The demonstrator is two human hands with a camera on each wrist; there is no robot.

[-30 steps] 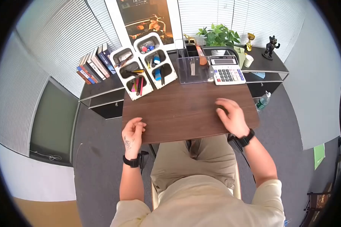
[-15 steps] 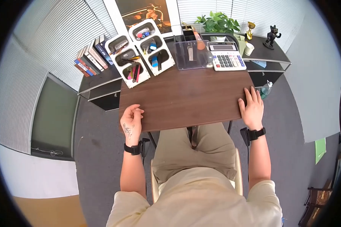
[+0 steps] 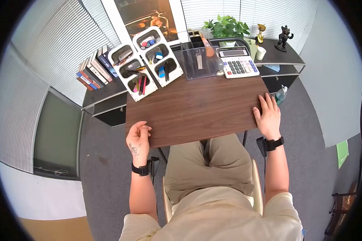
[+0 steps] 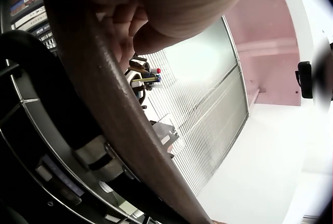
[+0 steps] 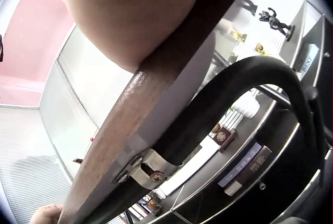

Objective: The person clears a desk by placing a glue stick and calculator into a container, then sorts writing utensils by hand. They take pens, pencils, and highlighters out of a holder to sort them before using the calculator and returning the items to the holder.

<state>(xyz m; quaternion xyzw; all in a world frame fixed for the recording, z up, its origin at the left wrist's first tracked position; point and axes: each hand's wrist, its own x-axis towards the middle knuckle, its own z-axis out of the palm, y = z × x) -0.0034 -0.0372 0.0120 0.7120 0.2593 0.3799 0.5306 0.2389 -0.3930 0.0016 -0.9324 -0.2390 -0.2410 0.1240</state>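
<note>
My left hand rests at the left front corner of the brown wooden table, its fingers loosely bent with nothing in them. In the left wrist view the palm hangs over the table edge. At the table's right edge, my right hand lies palm down with fingers spread and straight, holding nothing. The right wrist view shows the heel of that hand on the edge, while its fingers are hidden there.
Two white organizers with pens and markers stand at the table's back left. Beside them are a clear plastic bin and a white calculator. Books, a potted plant, a paper cup and a black figurine sit behind.
My right hand has moved right, from above the table to its right edge, and flattened there. The left hand keeps its place and pose. The head view has shifted slightly.
</note>
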